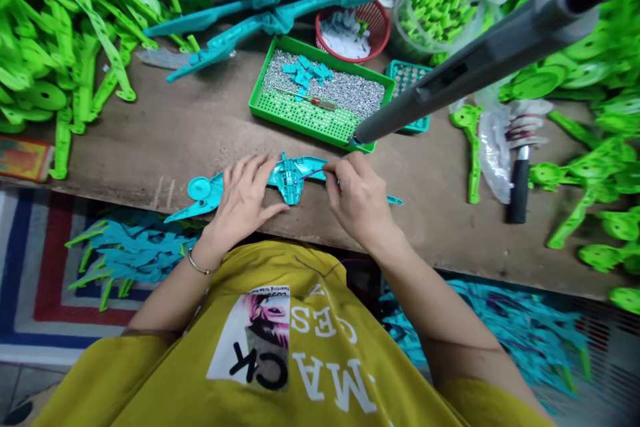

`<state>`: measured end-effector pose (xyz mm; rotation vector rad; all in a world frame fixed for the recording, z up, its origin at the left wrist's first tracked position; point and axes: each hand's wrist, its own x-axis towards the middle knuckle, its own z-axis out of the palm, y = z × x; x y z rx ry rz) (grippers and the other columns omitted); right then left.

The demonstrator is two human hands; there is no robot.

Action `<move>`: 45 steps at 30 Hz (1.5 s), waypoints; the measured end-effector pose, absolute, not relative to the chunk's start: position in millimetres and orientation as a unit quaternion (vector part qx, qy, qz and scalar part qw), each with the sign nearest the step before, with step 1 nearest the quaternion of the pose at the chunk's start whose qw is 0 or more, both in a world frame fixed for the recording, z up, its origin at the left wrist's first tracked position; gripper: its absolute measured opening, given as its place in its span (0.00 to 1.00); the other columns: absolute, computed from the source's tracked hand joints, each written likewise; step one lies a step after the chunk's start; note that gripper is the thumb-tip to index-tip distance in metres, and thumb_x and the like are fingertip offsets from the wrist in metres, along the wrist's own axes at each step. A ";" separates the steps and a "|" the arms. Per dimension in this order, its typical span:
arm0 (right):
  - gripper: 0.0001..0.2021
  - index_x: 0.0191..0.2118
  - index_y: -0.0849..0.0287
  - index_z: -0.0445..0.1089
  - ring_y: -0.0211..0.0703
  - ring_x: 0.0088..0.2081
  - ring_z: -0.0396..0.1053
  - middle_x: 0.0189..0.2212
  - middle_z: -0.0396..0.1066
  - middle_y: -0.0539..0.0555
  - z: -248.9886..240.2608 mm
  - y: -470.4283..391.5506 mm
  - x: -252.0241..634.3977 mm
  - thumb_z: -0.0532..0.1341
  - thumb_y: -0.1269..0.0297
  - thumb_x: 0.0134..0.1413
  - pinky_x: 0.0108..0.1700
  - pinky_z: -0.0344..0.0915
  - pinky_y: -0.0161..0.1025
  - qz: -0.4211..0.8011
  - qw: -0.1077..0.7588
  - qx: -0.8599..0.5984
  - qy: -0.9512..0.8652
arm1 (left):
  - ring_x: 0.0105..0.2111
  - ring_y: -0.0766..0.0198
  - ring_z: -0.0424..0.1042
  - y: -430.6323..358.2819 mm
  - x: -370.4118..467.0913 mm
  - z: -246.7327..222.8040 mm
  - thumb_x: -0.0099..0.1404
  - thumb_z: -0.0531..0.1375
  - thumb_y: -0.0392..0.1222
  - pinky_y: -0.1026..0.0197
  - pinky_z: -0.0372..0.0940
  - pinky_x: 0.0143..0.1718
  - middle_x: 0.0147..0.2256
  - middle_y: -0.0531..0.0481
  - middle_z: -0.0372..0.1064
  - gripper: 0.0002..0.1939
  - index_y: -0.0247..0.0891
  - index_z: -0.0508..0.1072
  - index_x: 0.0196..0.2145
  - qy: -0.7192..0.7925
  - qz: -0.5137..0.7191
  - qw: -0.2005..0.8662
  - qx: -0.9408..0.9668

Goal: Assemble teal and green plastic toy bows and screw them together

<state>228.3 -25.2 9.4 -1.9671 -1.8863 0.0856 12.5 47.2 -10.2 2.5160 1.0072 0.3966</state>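
Partway along, I judge: the middle of my blue plastic part (290,191) lies uncovered.
It rests on the table (215,127), near the edge closest to me, with my left hand (246,192) spread over it, thumb apart. My right hand (361,197) pinches a thin dark strip (313,174) reaching to the part's middle; whether that end is fastened, I cannot tell. The strip is not yet let go, so this step looks unfinished.

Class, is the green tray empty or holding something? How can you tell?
Holding something: small silvery pieces and blue parts lie inside the green tray.
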 end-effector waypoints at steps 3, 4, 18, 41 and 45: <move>0.10 0.36 0.60 0.71 0.46 0.33 0.67 0.33 0.68 0.58 4.2 -22.1 223.5 0.53 0.69 0.64 0.36 0.64 0.43 0.051 0.198 -0.715 -0.668 | 0.61 0.43 0.61 51.7 15.4 -13.7 0.63 0.67 0.48 0.43 0.54 0.61 0.61 0.34 0.64 0.40 0.36 0.57 0.66 0.351 0.117 0.203 0.907; 0.10 0.36 0.60 0.72 0.47 0.33 0.67 0.33 0.68 0.59 2.4 -21.5 222.7 0.53 0.69 0.64 0.36 0.64 0.43 0.059 0.199 -0.718 -0.664 | 0.60 0.44 0.63 53.4 16.1 -14.3 0.64 0.66 0.45 0.44 0.54 0.60 0.59 0.35 0.66 0.37 0.36 0.57 0.66 0.349 0.114 0.205 0.907; 0.09 0.35 0.60 0.73 0.50 0.35 0.70 0.32 0.74 0.60 -2.0 -19.6 232.7 0.55 0.69 0.59 0.40 0.62 0.42 0.194 0.159 -0.767 -0.590 | 0.54 0.49 0.67 60.0 32.7 -11.6 0.67 0.57 0.34 0.47 0.62 0.54 0.54 0.38 0.69 0.25 0.36 0.63 0.61 0.333 0.171 0.204 0.905; 0.07 0.31 0.57 0.72 0.40 0.26 0.66 0.27 0.73 0.53 11.7 -60.3 243.4 0.58 0.66 0.57 0.34 0.65 0.39 0.171 0.294 -0.759 -0.554 | 0.36 0.61 0.76 3.5 87.2 -6.7 0.51 0.72 0.56 0.61 0.70 0.38 0.33 0.47 0.77 0.22 0.34 0.73 0.29 0.457 0.327 0.787 0.255; 0.06 0.31 0.57 0.71 0.40 0.26 0.67 0.26 0.72 0.53 11.0 -61.7 243.2 0.58 0.67 0.56 0.34 0.65 0.39 0.158 0.298 -0.762 -0.553 | 0.37 0.62 0.76 1.8 89.2 -9.0 0.53 0.72 0.52 0.62 0.70 0.39 0.31 0.49 0.77 0.19 0.35 0.71 0.28 0.455 0.335 0.792 0.233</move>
